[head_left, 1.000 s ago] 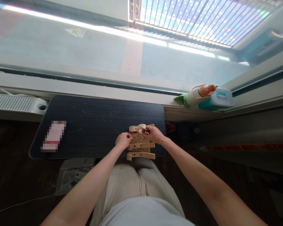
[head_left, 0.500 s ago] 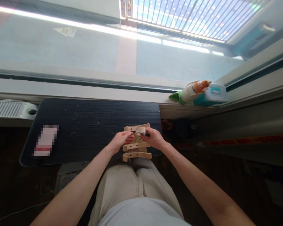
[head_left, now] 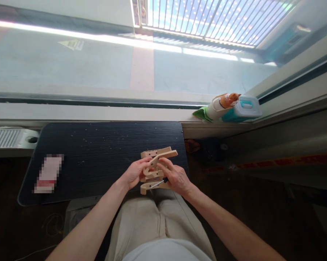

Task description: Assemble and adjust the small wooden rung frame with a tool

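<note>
My left hand (head_left: pixel 136 172) pinches the curved end of a pale wooden hook (head_left: pixel 167 155), which is raised and slants up to the right. My right hand (head_left: pixel 177 178) is closed round a screwdriver (head_left: pixel 160 183), its thin metal shaft pointing down to the left; the fingertips of this hand also touch the raised hook. Underneath lie more hooks of the same shape, among them a far one (head_left: pixel 147 154) and a near one (head_left: pixel 143 189) at the table's front edge. Dark spots like holes or screws mark their sides. The hands partly cover the middle pieces.
The black table (head_left: pixel 103 145) carries small pale crumbs and a blurred-out flat object (head_left: pixel 49 173) at its left. On the window sill (head_left: pixel 98 113) stand a wrapped bottle-like thing (head_left: pixel 219 107) and a teal box with a clear lid (head_left: pixel 245 108). A white ridged unit (head_left: pixel 8 137) is at far left.
The hook, earlier seen end-on in my right hand, has turned sideways, and my left hand has taken hold of it. The screwdriver now points down to the left. The view has shifted slightly.
</note>
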Action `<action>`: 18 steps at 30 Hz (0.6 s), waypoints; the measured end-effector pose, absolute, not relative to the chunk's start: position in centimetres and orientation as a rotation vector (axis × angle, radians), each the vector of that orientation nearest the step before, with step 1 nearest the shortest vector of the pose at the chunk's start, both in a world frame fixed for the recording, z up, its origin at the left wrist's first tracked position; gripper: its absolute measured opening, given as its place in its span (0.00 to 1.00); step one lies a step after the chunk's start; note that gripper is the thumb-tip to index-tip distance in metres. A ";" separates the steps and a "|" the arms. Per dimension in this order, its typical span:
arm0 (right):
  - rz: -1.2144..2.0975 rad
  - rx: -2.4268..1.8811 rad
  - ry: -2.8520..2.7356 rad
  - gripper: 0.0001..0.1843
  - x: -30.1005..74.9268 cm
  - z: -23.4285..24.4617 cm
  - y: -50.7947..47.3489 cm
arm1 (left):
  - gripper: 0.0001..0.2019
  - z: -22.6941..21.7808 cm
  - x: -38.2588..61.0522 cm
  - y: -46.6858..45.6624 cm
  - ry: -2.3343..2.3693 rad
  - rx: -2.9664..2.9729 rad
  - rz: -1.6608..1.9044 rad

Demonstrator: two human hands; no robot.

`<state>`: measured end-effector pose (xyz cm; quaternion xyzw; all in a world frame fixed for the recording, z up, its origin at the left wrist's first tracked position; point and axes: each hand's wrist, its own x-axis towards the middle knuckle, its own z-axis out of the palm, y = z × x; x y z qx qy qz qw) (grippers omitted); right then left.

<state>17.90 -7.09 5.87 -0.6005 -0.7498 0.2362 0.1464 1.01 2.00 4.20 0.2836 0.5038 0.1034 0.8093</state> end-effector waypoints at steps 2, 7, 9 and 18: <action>0.631 -1.864 -1.903 0.24 18.5 6.2 -7.8 | 0.18 4.4 0.7 2.1 1.157 0.705 0.269; 0.722 -2.042 -1.582 0.24 18.4 5.5 -8.0 | 0.22 4.5 -0.3 1.9 1.137 0.743 0.244; 0.824 -2.101 -1.631 0.21 18.2 5.0 -7.8 | 0.24 4.4 -0.7 1.6 1.132 0.736 0.213; 0.798 -2.143 -1.905 0.17 18.6 5.8 -6.4 | 0.23 4.4 -1.0 1.6 1.133 0.828 0.100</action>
